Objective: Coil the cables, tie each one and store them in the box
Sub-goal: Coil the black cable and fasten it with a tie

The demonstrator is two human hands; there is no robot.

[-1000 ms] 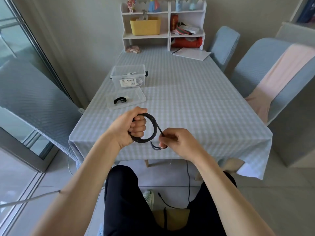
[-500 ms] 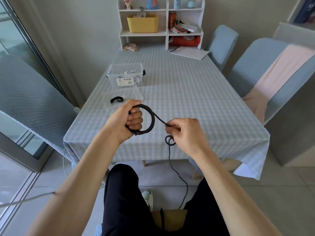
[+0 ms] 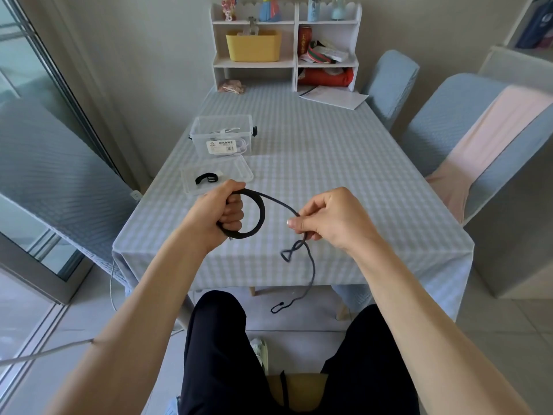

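My left hand point(image 3: 220, 209) grips a coil of black cable point(image 3: 259, 217) above the near table edge. From the coil a single strand runs right to my right hand point(image 3: 330, 221), which pinches it. Below that hand the loose cable tail point(image 3: 311, 274) twists into a small loop and hangs down, its end off the floor. A clear plastic box point(image 3: 223, 139) with a white cable inside stands on the left of the table. Its lid point(image 3: 239, 172) lies in front of it, with a black strap tie point(image 3: 206, 178) on it.
The checked tablecloth point(image 3: 329, 175) covers the table. A white shelf unit point(image 3: 287, 43) with a yellow bin stands at the far end, papers point(image 3: 333, 97) beside it. Blue covered chairs point(image 3: 478, 139) stand on the right, another chair point(image 3: 54, 175) on the left.
My right hand has slid out along the cable, to the right and away from the coil, so a longer strand runs between the hands. The hanging tail has risen and is shorter.
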